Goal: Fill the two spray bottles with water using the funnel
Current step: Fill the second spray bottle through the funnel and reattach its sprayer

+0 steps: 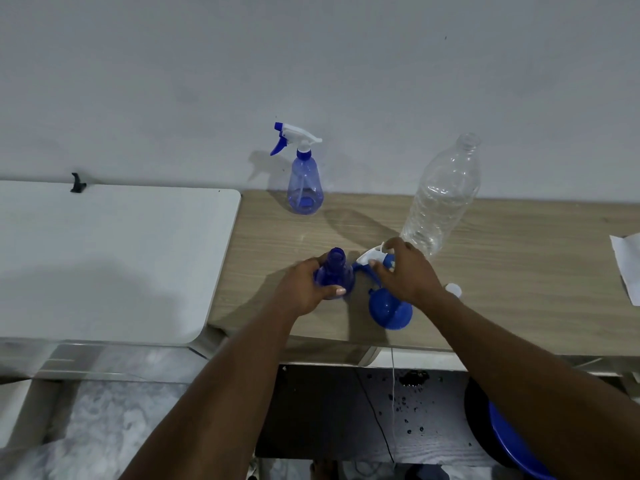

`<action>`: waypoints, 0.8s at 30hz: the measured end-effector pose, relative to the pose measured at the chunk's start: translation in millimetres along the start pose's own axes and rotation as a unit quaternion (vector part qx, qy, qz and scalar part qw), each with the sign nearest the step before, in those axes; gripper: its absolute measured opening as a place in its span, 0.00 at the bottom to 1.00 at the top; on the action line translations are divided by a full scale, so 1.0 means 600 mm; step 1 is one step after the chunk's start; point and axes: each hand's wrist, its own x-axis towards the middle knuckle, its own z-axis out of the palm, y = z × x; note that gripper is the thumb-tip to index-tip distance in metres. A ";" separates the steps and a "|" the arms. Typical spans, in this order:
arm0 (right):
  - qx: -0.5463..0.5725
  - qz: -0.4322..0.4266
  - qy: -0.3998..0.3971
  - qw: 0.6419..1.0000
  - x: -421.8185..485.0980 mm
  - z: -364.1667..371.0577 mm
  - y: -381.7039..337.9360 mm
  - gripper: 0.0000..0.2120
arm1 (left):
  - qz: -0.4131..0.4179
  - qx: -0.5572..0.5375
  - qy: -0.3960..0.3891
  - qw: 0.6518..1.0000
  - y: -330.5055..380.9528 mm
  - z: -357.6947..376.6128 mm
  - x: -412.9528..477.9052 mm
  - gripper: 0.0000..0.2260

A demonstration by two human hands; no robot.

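An uncapped blue spray bottle stands on the wooden table, and my left hand grips its body. My right hand holds the white and blue spray head just right of the bottle's mouth. A blue funnel lies on the table under my right wrist. A second blue spray bottle, with its trigger head on, stands at the back by the wall. A large clear plastic water bottle, open at the top, stands behind my right hand.
A white table adjoins the wooden one on the left. A white bottle cap lies by my right forearm. White paper sits at the right edge. Below, a blue basin and water drops on a dark floor board.
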 end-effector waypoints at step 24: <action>0.063 0.011 -0.013 0.998 0.129 0.031 -0.042 0.22 | 0.001 -0.006 0.002 1.000 -0.030 0.000 -0.010 0.34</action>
